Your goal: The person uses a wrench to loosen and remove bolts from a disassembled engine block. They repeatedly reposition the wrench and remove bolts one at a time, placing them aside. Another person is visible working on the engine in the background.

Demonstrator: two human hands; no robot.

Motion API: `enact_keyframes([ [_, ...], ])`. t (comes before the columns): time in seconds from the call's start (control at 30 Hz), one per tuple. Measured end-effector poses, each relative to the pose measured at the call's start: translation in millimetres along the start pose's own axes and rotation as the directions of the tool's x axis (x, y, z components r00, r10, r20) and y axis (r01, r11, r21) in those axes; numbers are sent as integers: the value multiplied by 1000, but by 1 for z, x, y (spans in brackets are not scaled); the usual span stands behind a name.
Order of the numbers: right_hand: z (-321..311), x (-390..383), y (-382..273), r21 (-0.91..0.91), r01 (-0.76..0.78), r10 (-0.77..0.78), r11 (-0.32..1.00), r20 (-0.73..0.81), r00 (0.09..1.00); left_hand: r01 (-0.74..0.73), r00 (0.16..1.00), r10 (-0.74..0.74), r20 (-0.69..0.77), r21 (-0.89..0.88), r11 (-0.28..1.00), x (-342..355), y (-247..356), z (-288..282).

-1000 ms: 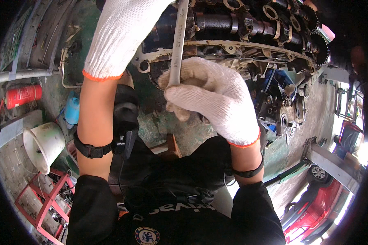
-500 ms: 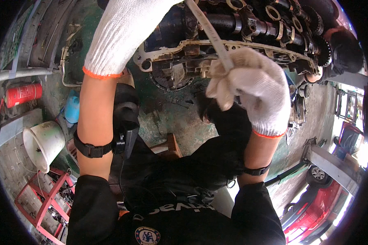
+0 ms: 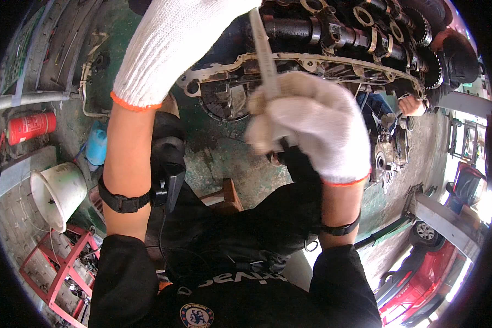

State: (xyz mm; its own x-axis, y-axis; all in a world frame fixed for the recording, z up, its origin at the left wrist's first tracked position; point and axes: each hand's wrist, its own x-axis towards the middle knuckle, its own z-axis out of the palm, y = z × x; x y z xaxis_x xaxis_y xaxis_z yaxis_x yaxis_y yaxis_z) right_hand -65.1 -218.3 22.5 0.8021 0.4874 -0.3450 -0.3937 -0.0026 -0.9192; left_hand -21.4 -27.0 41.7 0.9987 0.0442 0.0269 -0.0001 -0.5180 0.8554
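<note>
White knitted gloves with orange cuffs cover both my hands. My right hand (image 3: 314,123) is closed, slightly blurred, around the lower end of a long flat metal wrench (image 3: 264,52). The wrench's shaft rises to the edge of my left glove, and its far end is hidden there. My left hand (image 3: 177,46) reaches over the near left end of an engine (image 3: 295,31); its fingers run out at the top edge, so their grip cannot be seen. Dark, oily camshafts and round bearing caps are exposed on the engine, with a pale gasket edge (image 3: 333,59) along its near side.
Another person's hand (image 3: 411,105) is at the engine's right end, near greasy metal parts (image 3: 388,156). Leftward are a red fire extinguisher (image 3: 31,127), a blue container (image 3: 97,145), a white bucket (image 3: 65,191) and a red metal frame (image 3: 65,268). A red car (image 3: 421,273) stands lower right.
My right hand has swung left, bringing the lower end of the wrench with it, so the shaft stands steeper. My left hand has shifted slightly right. The other person's hand shows more fully.
</note>
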Motion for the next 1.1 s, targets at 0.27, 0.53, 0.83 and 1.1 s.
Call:
enact_keyframes([
  [0.27,47,14,22,175,-42,24,984,106,994,15,1000,-20,-20,-225,974,-2,-1,5],
  [0.53,40,10,11,36,-31,29,999,57,998,74,997,-77,-1,-235,969,3,3,2],
  [0.83,12,4,4,93,190,-162,977,-254,954,-71,996,74,-43,70,995,-6,6,-2],
  [1.1,-20,1,5,75,353,-319,932,-291,902,-64,997,69,-29,127,990,-8,9,-3],
])
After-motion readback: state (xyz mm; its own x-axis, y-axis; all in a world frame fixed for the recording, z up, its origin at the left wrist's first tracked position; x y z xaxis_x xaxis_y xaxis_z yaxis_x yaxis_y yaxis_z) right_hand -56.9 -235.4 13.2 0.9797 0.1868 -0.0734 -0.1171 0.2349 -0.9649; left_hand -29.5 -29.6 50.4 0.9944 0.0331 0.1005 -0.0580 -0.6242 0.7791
